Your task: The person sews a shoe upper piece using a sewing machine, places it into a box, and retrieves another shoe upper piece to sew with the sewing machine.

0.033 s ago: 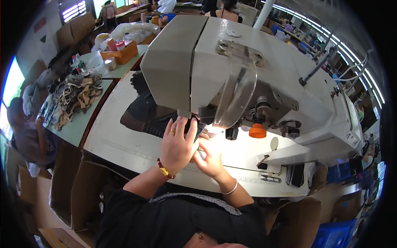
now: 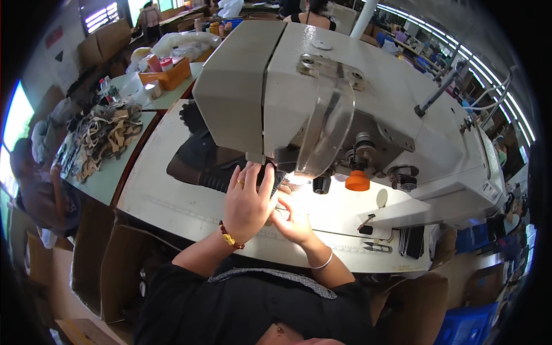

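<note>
Nothing has moved since before; left hand point(image 2: 248, 202) lies flat, fingers spread, on the dark workpiece point(image 2: 214, 167) under the sewing machine point(image 2: 322, 92); right hand point(image 2: 292, 221), just right, pinches its edge on the bench point(image 2: 172, 201).

A busy workshop spreads around a pale bench point(image 2: 172, 201). To the left stands a green table point(image 2: 109, 175) heaped with tan straps point(image 2: 103, 138), and an orange tray point(image 2: 169, 75) sits further back. Cardboard boxes point(image 2: 103, 40) stack against the left wall below a barred window point(image 2: 98, 17). Long ceiling lights point(image 2: 489, 75) run along the right. A blue crate point(image 2: 466, 325), possibly plastic, sits low at right.
</note>
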`<state>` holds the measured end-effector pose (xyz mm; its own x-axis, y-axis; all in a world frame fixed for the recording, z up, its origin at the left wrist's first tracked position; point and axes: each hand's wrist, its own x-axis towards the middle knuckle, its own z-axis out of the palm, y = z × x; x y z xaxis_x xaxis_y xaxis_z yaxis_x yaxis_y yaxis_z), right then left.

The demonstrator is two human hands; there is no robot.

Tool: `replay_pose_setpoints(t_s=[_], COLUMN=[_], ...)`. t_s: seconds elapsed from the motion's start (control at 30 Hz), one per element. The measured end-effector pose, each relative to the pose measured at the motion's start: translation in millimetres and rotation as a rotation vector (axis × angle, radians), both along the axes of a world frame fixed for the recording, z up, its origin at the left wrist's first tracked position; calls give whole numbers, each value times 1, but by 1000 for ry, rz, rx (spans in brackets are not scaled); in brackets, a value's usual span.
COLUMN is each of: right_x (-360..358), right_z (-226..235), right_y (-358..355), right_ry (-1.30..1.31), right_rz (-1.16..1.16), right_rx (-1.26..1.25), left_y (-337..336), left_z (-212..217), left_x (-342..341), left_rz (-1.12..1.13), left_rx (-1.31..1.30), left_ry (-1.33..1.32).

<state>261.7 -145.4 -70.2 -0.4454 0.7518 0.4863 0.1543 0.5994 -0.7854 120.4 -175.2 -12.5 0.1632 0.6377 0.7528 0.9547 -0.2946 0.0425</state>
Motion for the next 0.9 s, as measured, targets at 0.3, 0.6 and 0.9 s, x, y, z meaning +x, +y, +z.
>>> replay_pose_setpoints(t_s=[0.3,0.6,0.9], right_x=[-3,-3,-6], right_z=[-24,-33,-32], right_y=[-1,-12,-6], right_ry=[161,237,267], right_rz=[222,237,265], right_rx=[-166,-334,-392], left_y=[-15,-6,8], left_z=[14,16,17], left_x=[0,-8,-14], left_rz=[-47,-110,-165], left_rx=[-63,-56,-73], left_ry=[-9,-27,-38])
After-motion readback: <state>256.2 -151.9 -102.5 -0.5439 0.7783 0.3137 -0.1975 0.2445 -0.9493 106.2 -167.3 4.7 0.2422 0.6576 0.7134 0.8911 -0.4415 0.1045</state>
